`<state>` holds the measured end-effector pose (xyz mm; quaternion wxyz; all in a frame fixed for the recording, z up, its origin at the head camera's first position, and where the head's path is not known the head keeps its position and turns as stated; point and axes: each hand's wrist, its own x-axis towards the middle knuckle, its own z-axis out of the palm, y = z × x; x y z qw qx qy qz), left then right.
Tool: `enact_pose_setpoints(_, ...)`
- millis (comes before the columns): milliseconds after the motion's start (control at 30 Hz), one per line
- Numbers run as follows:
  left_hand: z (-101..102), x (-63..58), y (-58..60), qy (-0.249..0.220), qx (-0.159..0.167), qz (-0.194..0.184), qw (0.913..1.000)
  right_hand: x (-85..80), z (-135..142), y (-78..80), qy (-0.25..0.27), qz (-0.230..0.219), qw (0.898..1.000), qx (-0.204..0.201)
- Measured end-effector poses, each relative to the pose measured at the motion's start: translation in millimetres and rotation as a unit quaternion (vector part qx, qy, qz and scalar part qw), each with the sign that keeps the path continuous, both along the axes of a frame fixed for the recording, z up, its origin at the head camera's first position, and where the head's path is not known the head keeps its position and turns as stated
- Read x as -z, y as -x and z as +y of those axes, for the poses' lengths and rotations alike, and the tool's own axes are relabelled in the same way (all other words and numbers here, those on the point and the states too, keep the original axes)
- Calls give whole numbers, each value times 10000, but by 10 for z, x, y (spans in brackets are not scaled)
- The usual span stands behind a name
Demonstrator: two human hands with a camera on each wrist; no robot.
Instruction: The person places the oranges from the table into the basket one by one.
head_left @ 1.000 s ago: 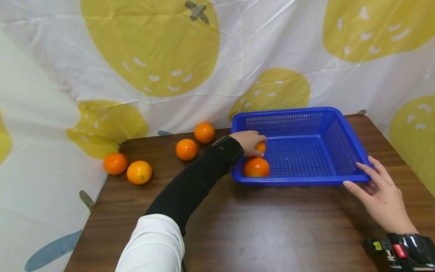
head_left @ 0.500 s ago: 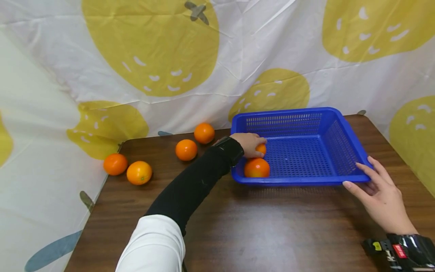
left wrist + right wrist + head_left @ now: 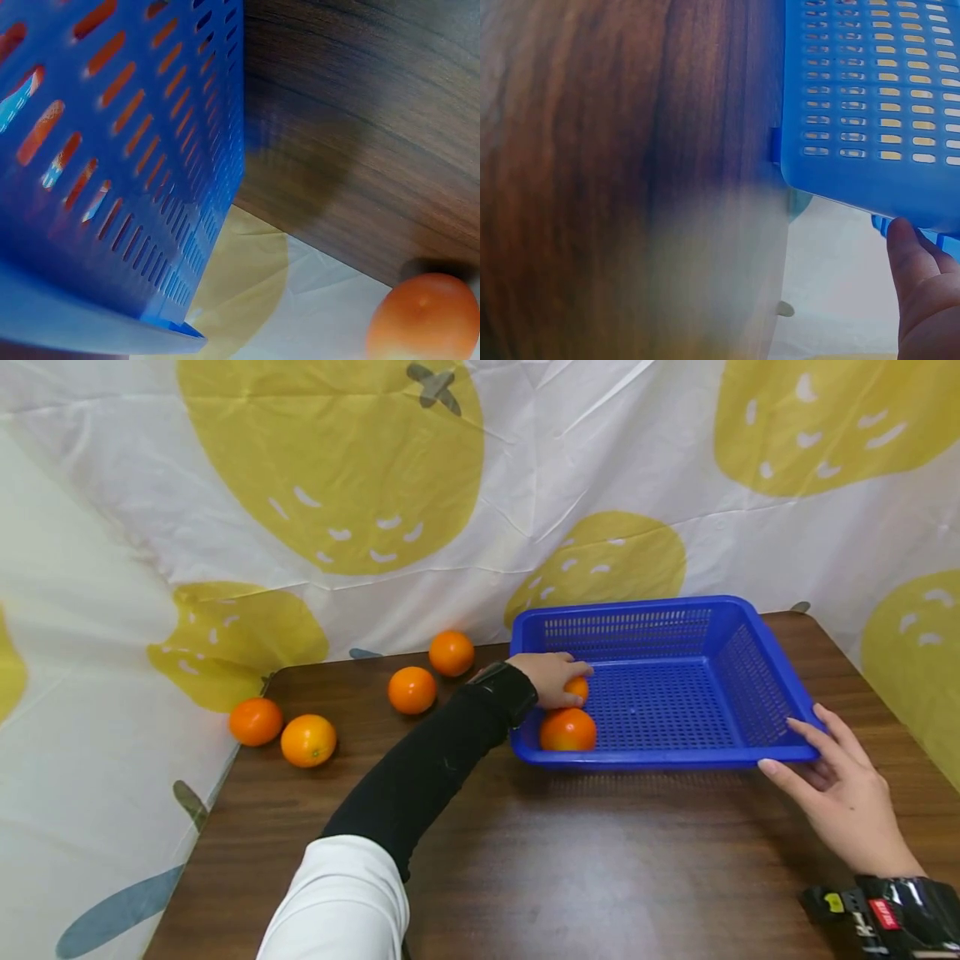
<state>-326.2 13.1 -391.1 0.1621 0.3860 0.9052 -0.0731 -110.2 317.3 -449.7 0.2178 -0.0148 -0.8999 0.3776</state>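
Note:
A blue plastic basket [image 3: 645,760] with slotted walls stands at the back right of the table. Inside its left end, my left hand [image 3: 547,679] grips an orange [image 3: 577,687], fingers over the top and thumb on the near side; the hand hides part of the fruit. Just in front of it, against the near wall, lies a second orange [image 3: 567,730]. My right hand [image 3: 847,793] holds the basket's near right corner, thumb below the rim and fingers at the side. The left wrist view looks at the basket's outer wall [image 3: 169,195], with orange showing through the slots.
Left of the basket, two oranges [image 3: 412,691] [image 3: 452,653] lie near the back edge of the wooden table [image 3: 525,868]. Another two oranges [image 3: 256,722] [image 3: 308,741] sit at the far left edge. A patterned cloth [image 3: 420,602] hangs directly behind the table.

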Motion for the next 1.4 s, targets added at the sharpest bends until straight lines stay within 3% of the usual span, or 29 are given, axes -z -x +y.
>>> enact_pose_setpoints(500, -67, 16, 1, -439, 41, -15, 9990, -21, -27, 1, 44, 213, 9998, 3)
enact_pose_setpoints(733, -141, -102, -50, -934, 307, 119, 9951, -25, -23, -5, 88, 115, 9999, 39)
enact_pose_setpoints(900, -211, -203, -108, -1149, 325, 169, 9927, -19, -10, -13, 54, 38, 9999, 105)
enact_pose_setpoints(1400, -418, -267, -190, -1429, 321, 386, 9885, -14, -22, -16, -1, -79, 9999, 101)
